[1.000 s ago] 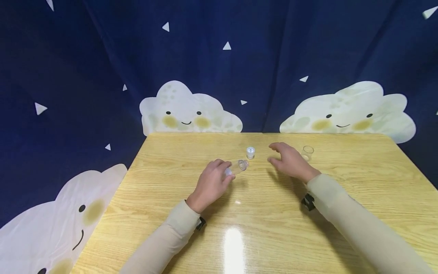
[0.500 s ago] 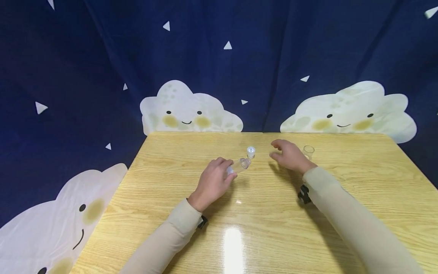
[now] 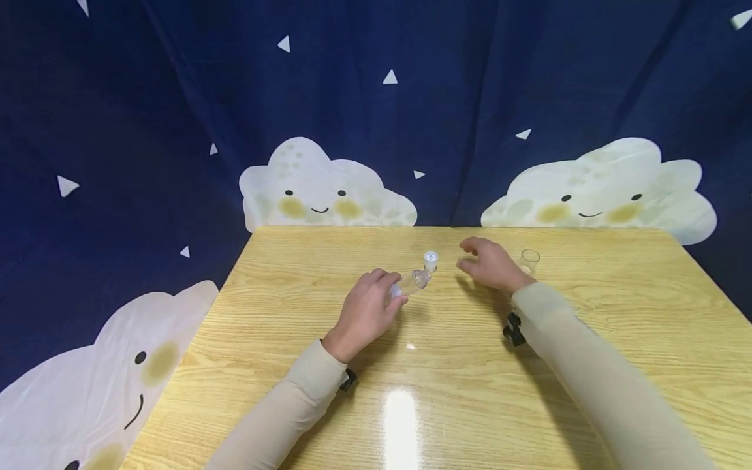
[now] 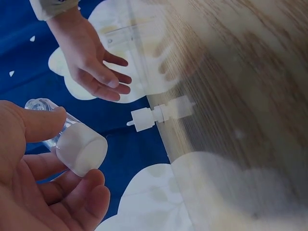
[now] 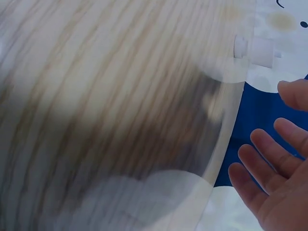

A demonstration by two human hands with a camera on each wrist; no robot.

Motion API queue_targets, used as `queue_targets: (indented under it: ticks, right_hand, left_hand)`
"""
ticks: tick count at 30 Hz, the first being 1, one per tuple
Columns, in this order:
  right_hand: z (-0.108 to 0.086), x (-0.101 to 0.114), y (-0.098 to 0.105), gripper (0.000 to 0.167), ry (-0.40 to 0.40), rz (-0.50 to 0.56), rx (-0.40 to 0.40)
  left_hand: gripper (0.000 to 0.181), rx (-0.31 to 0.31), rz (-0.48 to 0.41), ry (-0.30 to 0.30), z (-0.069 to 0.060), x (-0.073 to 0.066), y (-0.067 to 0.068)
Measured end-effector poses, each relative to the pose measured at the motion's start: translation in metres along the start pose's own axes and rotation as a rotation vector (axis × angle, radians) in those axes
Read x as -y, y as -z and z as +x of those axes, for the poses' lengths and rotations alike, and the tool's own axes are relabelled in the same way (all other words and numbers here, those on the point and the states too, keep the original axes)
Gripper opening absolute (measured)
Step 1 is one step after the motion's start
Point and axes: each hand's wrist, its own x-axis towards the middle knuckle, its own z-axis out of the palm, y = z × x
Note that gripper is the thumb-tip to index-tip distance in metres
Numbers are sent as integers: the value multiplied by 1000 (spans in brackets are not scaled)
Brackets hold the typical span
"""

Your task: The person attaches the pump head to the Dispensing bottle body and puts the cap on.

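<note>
A small clear bottle (image 3: 411, 282) with a whitish base lies tilted in my left hand (image 3: 365, 310), its neck toward the right. In the left wrist view, thumb and fingers pinch the bottle (image 4: 79, 144) around its side. Just beyond its neck, a white pump top (image 3: 431, 260) stands upright on the table; the right wrist view also shows this pump top (image 5: 262, 52). My right hand (image 3: 493, 266) hovers to the right of the pump top, fingers spread and holding nothing. Behind that hand stands a clear cap (image 3: 530, 260), partly hidden by it.
The wooden table (image 3: 329, 254) ends at a dark blue curtain (image 3: 352, 91) printed with clouds and triangles. A bright light reflection (image 3: 402, 424) lies on the near part of the tabletop. Dark wrist devices (image 3: 514, 329) are strapped under both sleeves.
My right hand has shifted slightly away from me, uncovering a little more of the clear cap. The left hand has moved the bottle a touch to the right, nearer the pump top.
</note>
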Motion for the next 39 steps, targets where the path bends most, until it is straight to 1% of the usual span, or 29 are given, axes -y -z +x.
queue_targets:
  ticks: [10, 17, 22, 27, 30, 39]
  right_hand:
    - [8, 9, -12, 49, 6, 6, 6]
    - [16, 14, -19, 49, 17, -11, -1]
    - [20, 15, -22, 49, 18, -27, 3]
    - [23, 21, -22, 49, 24, -42, 11]
    - [27, 23, -25, 49, 27, -52, 16]
    - [29, 26, -31, 48, -9, -35, 37]
  left_hand:
    - [39, 7, -9, 18, -1, 2, -1]
    - [39, -3, -23, 20, -1, 3, -2]
    - [39, 12, -23, 27, -1, 4, -2]
    - [39, 29, -17, 27, -2, 5, -1]
    - [39, 26, -22, 31, -3, 6, 0]
    - [38, 27, -31, 32, -3, 7, 0]
